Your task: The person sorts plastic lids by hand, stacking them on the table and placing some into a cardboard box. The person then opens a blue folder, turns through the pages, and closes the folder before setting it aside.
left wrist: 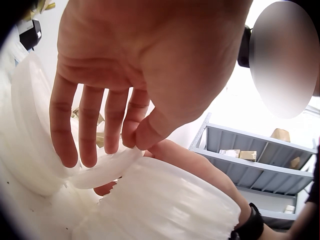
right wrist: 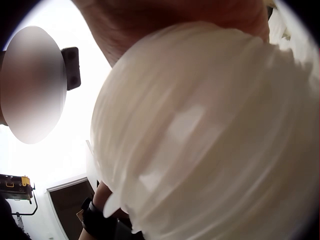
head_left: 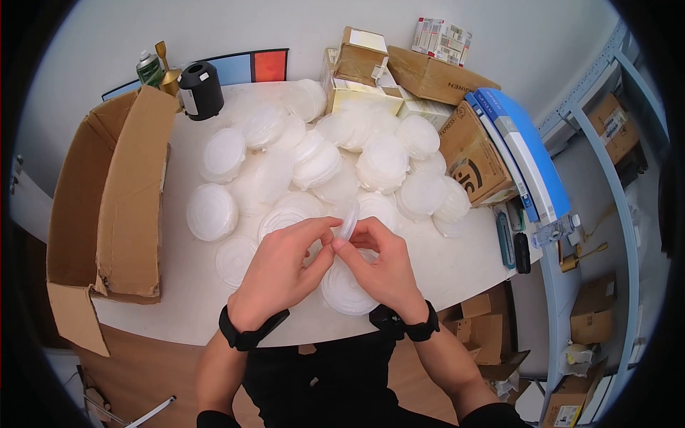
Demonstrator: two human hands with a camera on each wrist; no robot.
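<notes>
Above the front part of the table, a round translucent plastic lid (head_left: 349, 217) stands on edge between both hands. My left hand (head_left: 287, 262) pinches the lid's near edge between thumb and index finger; its other fingers stretch down along the lid in the left wrist view. From the other side, my right hand (head_left: 382, 269) grips the same edge with thumb and fingers. Under the right hand lies a stack of similar lids (head_left: 347, 294). That ribbed stack (right wrist: 200, 135) fills the right wrist view and hides most of the right hand's fingers.
Many more lid stacks (head_left: 260, 178) cover the middle of the white table (head_left: 457, 267). An open cardboard box (head_left: 132, 192) stands at the left. Small cartons (head_left: 362, 57) are piled at the back, with blue binders (head_left: 524, 153) on the right and a grey shelf (head_left: 606, 150) beyond.
</notes>
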